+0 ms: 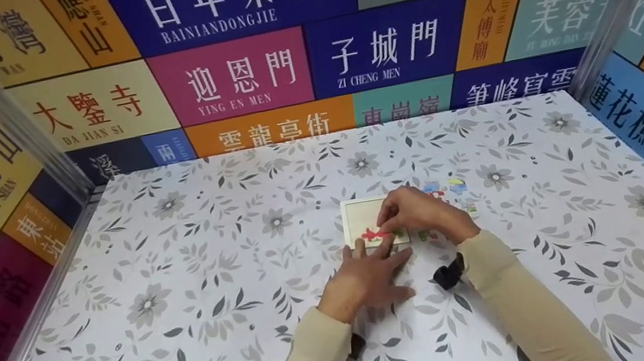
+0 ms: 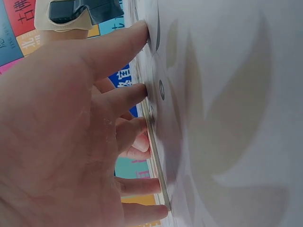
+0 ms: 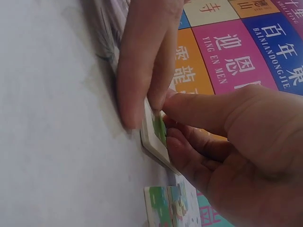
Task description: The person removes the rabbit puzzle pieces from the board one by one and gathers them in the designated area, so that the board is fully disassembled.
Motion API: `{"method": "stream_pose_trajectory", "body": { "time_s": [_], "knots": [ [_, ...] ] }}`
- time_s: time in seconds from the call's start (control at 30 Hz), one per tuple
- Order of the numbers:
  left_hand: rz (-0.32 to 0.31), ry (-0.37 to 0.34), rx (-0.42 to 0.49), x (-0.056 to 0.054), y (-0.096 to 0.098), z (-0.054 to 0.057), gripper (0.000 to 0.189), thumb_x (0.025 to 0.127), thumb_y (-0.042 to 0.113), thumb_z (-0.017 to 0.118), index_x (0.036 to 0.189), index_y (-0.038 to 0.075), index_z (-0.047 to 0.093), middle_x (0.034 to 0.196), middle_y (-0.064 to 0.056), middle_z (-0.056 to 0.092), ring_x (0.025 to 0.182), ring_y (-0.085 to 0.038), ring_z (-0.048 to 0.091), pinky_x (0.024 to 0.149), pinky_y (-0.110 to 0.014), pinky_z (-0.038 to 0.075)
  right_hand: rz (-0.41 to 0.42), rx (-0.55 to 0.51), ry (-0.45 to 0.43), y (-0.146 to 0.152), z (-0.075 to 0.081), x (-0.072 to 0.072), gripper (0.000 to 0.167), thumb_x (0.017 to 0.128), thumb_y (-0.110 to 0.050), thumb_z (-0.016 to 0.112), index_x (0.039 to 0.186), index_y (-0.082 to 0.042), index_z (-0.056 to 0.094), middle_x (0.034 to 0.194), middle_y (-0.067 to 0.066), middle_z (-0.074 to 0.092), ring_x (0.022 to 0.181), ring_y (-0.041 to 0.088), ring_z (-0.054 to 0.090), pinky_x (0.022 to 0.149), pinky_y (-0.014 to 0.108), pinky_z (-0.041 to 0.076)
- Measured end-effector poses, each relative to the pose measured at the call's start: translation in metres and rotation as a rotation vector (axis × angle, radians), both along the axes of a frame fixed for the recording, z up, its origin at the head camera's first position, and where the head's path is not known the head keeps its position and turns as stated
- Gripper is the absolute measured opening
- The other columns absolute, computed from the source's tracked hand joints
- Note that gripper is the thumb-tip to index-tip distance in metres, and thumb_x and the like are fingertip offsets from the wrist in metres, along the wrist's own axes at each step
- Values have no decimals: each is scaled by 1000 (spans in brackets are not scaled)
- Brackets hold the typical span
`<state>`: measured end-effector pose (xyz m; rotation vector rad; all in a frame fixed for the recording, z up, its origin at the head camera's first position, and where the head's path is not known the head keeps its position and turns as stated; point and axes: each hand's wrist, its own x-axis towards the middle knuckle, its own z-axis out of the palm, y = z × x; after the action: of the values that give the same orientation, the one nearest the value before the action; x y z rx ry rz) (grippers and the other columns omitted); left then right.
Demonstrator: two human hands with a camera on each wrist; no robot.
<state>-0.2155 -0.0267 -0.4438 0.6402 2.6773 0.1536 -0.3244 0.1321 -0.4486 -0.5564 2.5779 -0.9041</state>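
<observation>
A small pale puzzle board with a raised rim lies on the table. Red and green jigsaw pieces sit along its near side. My left hand has its fingers spread, with fingertips on the board's near edge and the table. Over the board's right part, my right hand bends thumb and fingers together at a puzzle piece. The right wrist view shows its fingertips around a green piece just inside the rim; the hand hides part of it.
Several loose jigsaw pieces lie right of the board, partly behind the right hand. More green-printed pieces show beside the board in the right wrist view. A floral cloth covers the table, and sign-printed walls enclose it.
</observation>
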Motion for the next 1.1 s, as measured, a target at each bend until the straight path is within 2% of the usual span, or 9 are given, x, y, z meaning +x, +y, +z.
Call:
{"method": "stream_pose_trajectory", "body": {
  "time_s": [0.17, 0.37, 0.63, 0.73, 0.93, 1.03, 1.1],
  "knots": [
    [-6, 8, 40, 1, -1, 1, 69, 94, 57, 59, 156, 40, 33, 170, 5, 15, 152, -47, 18, 124, -61, 17, 18, -23, 36, 2, -2, 0, 9, 87, -16, 78, 93, -10, 79, 91, 7, 77, 80, 13, 65, 75, 26, 50],
    [-6, -2, 65, 1, -1, 1, 69, 95, 55, 60, 156, 39, 32, 170, 6, 16, 152, -49, 16, 124, -62, 15, -18, -14, 12, 3, -1, 0, 7, 88, -17, 77, 94, -13, 78, 95, 5, 76, 83, 14, 64, 77, 26, 48],
    [-4, -15, 34, -1, 0, 3, 69, 95, 56, 59, 156, 40, 31, 170, 7, 16, 153, -47, 15, 123, -63, 17, -38, 13, -1, 1, -1, 0, 11, 92, -22, 73, 94, -13, 79, 96, 4, 74, 87, 16, 61, 80, 28, 47],
    [0, -13, 21, -1, 0, 3, 69, 95, 56, 59, 156, 41, 31, 169, 9, 16, 154, -46, 15, 123, -62, 18, -46, -8, -19, 1, 0, -1, 13, 92, -24, 73, 95, -13, 78, 96, 4, 74, 89, 16, 61, 82, 29, 46],
    [8, -20, 12, 0, 1, 2, 70, 94, 58, 58, 156, 42, 30, 169, 10, 16, 154, -45, 15, 124, -61, 16, -16, -55, -67, 1, 7, 1, 8, 89, -19, 76, 92, -12, 75, 90, 1, 72, 86, 13, 61, 83, 28, 46],
    [5, -7, 6, 1, 2, 2, 70, 94, 58, 59, 156, 42, 31, 169, 9, 18, 153, -46, 17, 124, -62, 17, 27, -65, -38, 1, 14, 5, 6, 89, -17, 76, 92, -12, 74, 89, 2, 74, 82, 13, 62, 79, 27, 47],
    [-1, 4, 3, 1, 2, 2, 70, 94, 58, 59, 156, 42, 32, 169, 9, 18, 153, -46, 18, 123, -62, 19, 27, -80, -4, 4, 22, 9, 6, 90, -16, 75, 93, -11, 73, 90, 4, 74, 80, 13, 62, 76, 28, 48]
  ]
}}
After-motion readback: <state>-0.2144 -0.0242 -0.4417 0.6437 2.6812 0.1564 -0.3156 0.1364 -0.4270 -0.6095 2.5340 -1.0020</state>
